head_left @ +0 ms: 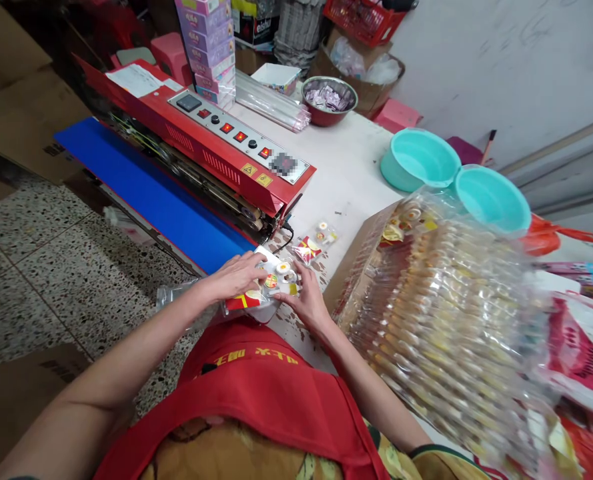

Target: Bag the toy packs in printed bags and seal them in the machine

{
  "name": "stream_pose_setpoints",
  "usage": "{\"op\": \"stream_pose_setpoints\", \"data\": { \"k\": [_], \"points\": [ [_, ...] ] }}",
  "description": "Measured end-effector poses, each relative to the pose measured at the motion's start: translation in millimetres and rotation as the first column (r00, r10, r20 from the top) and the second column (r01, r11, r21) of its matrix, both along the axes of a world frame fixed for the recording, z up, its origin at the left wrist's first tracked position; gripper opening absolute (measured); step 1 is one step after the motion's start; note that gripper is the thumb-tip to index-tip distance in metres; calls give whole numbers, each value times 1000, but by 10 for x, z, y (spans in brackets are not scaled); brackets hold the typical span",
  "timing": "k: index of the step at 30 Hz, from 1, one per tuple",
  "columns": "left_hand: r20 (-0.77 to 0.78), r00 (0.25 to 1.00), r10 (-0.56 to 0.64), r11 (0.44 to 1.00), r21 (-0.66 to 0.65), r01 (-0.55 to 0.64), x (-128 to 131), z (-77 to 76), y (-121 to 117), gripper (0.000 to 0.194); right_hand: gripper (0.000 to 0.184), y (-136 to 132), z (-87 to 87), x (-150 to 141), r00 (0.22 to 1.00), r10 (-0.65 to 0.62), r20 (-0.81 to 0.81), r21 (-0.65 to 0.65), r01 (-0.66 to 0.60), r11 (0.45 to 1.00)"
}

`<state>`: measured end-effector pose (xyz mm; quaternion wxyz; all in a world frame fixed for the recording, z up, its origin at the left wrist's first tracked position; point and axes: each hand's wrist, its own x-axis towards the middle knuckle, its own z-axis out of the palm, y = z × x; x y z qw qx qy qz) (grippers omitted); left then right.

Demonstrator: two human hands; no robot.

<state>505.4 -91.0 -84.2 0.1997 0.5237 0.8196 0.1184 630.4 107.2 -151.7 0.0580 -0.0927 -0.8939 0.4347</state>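
Close in front of my red apron is a clear plastic packet (249,301) with small egg-like and round colourful pieces and a red and yellow part inside. My left hand (239,275) holds its left side, the fingers bent over the top. From the right, my right hand (307,297) grips the other side between thumb and fingers. Just beyond the hands, a similar small packet (307,250) lies on the white table. The blue conveyor belt (176,213) of a red sealing machine (216,143) ends by my left hand.
To the right stands a cardboard box (359,250) packed with rows of filled clear packets (441,320). Two turquoise basins (419,160) are behind it. A metal bowl (329,113) of small sachets, plastic film and stacked purple boxes (209,50) stand at the back.
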Motion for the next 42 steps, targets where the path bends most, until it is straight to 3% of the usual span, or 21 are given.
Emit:
{"op": "stream_pose_setpoints", "data": {
  "k": [7, 13, 16, 20, 22, 24, 26, 29, 31, 33, 36, 42],
  "points": [
    [-4, 999, 50, 987, 151, -49, 1, -48, 16, 13, 78, 22, 30, -12, 999, -4, -48, -65, 1, 998],
    [-39, 990, 138, 961, 249, -124, 5, 39, 297, 14, 62, -57, 163, -119, 998, 67, -21, -272, -70, 960],
    [-26, 983, 180, 943, 290, -165, -13, 70, 454, 17, 43, -85, 197, -215, 994, 107, -13, -426, -102, 899],
    [167, 951, 261, 852, 422, -309, -92, 23, 487, 17, 34, -64, 238, -347, 997, 22, 68, -675, 29, 737],
    [345, 847, 403, 760, 390, -520, -167, -39, 415, 33, 36, -56, 274, -406, 991, -24, 130, -714, 111, 691],
    [539, 653, 533, 660, 218, -719, -254, -104, 318, 56, 37, -62, 316, -459, 989, -66, 132, -698, 140, 702],
    [709, 444, 548, 616, 18, -788, -331, -145, 235, 59, 37, -77, 349, -506, 988, -96, 119, -695, 152, 703],
    [853, 240, 464, 606, -108, -788, -379, -131, 183, 42, 40, -101, 351, -566, 975, -98, 198, -753, 216, 622],
    [887, 151, 435, 562, -137, -815, -369, -89, 194, 37, 42, -108, 321, -604, 961, -105, 256, -779, 270, 566],
    [908, 66, 415, 494, -164, -854, -354, -56, 228, 38, 42, -111, 280, -645, 952, -136, 274, -780, 303, 548],
    [914, -30, 404, 398, -205, -894, -377, -64, 303, 40, 43, -114, 234, -716, 953, -174, 248, -760, 303, 576],
    [905, -99, 414, 274, -228, -934, -538, -169, 423, 23, 42, -138, 215, -837, 957, -153, 246, -738, 287, 610]
  ]
}}
